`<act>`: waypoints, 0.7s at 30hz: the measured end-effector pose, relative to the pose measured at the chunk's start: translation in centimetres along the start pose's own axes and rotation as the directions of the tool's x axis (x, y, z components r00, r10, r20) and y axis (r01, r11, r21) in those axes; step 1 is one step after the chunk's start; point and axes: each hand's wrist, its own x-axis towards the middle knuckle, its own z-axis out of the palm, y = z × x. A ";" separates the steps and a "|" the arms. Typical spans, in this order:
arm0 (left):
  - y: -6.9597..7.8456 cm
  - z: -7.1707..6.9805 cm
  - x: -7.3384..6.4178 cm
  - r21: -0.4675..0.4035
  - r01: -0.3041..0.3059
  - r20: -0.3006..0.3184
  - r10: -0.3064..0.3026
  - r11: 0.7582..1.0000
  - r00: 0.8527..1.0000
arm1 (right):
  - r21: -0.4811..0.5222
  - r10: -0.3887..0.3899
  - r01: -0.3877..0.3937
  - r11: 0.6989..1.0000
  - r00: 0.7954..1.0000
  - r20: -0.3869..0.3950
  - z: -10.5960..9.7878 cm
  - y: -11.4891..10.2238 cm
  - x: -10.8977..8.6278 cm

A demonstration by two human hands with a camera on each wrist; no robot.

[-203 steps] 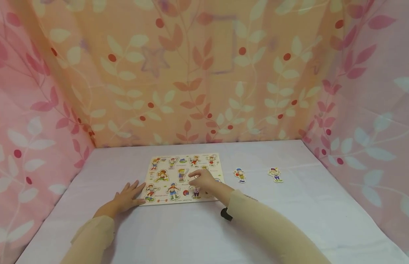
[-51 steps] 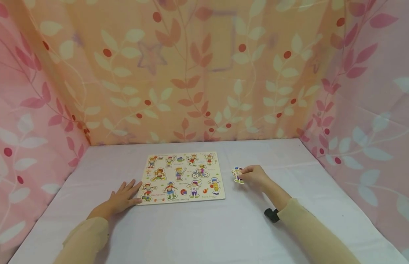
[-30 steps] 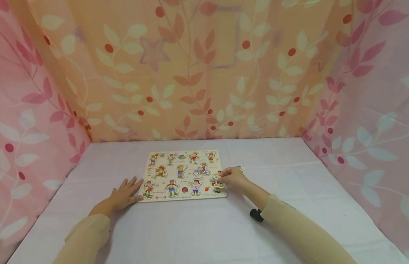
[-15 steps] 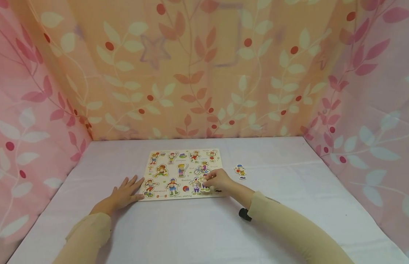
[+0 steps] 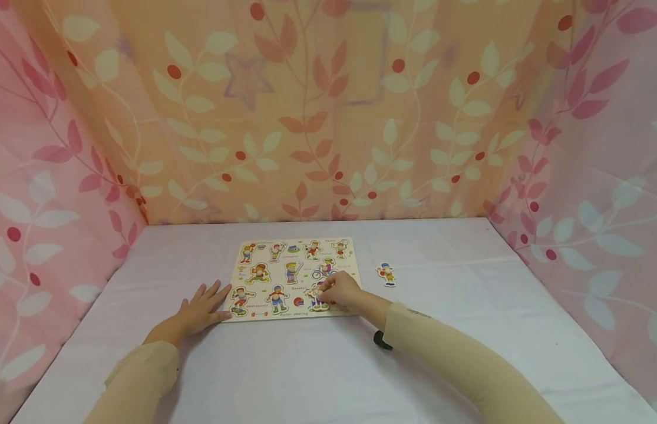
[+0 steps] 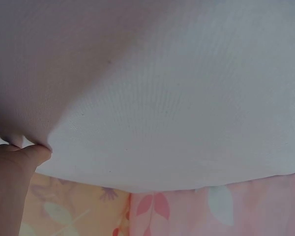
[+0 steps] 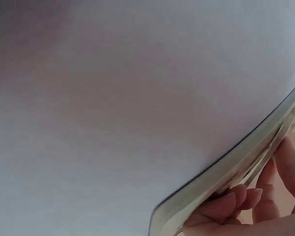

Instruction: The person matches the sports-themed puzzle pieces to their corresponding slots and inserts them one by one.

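A wooden puzzle board (image 5: 277,288) printed with sports figures lies flat on the white table. My left hand (image 5: 200,309) rests flat with spread fingers at the board's left edge, its fingertips touching the side. Over the lower right of the board, my right hand (image 5: 340,291) pinches a figure-shaped puzzle piece (image 5: 319,305), which covers most of the purple-trousered figure printed there. In the right wrist view, curled fingers (image 7: 265,196) hang close above the board's edge (image 7: 226,167). Whether the piece sits in its recess I cannot tell.
Right of the board lies another puzzle piece (image 5: 386,275), a figure with a blue cap and a red ball. Patterned cloth (image 5: 328,118) walls in the table at the back and both sides. A dark wrist camera (image 5: 382,340) sits under the right forearm.
My right hand picked up the purple-capped puzzle piece on the right and carried it left onto the board's lower right. The blue-capped piece stayed put, as did my left hand.
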 end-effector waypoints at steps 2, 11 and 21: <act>0.0 0.0 0.0 -0.004 -0.002 0.000 0.002 1.000 1.000 | -0.002 0.026 -0.026 1.000 1.000 0.001 0.1 -0.2 0.1; 0.1 0.0 0.1 0.019 0.016 0.007 -0.016 1.000 1.000 | -0.127 -0.006 0.007 0.992 1.000 0.011 0.6 -0.6 0.4; -0.1 0.0 0.1 -0.006 0.010 0.015 -0.010 1.000 1.000 | -0.120 0.025 -0.019 0.993 0.999 0.042 0.5 -0.9 0.4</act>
